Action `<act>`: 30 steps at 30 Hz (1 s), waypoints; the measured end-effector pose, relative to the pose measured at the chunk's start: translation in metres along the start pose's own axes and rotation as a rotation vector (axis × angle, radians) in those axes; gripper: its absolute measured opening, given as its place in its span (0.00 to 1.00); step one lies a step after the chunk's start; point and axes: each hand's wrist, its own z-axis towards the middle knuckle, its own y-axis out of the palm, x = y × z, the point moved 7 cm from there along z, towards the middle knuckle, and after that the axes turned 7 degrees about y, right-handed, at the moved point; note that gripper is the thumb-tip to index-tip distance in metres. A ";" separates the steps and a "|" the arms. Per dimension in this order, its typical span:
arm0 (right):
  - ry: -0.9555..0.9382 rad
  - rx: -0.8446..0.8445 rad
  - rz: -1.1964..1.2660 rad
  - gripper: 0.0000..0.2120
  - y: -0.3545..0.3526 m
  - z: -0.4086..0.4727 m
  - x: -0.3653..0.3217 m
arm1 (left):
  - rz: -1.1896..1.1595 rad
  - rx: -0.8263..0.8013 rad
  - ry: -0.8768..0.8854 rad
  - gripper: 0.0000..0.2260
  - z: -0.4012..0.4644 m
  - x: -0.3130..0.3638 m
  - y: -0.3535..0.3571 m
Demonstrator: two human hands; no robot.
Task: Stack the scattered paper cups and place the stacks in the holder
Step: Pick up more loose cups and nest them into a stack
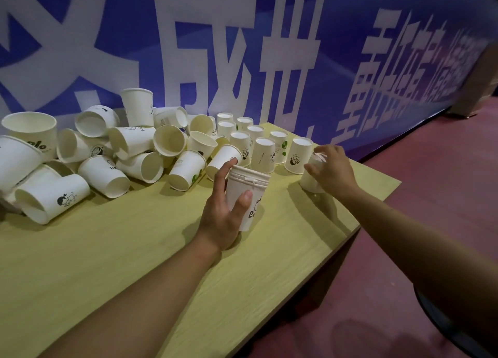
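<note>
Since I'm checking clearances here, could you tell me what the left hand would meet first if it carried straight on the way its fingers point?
Most likely the cup lying on its side just beyond the left hand, which grips the nested stack; depth is hard to judge.

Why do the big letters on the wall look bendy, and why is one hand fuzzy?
Head view: the wide lens curves the banner and table edges; the right hand is motion-blurred on a cup; the left hand and its cup stack are sharp; soft shadows fall beneath them.
</note>
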 end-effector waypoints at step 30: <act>-0.342 -0.204 0.594 0.31 -0.006 -0.080 -0.099 | 0.161 -0.110 0.035 0.31 -0.002 0.004 0.008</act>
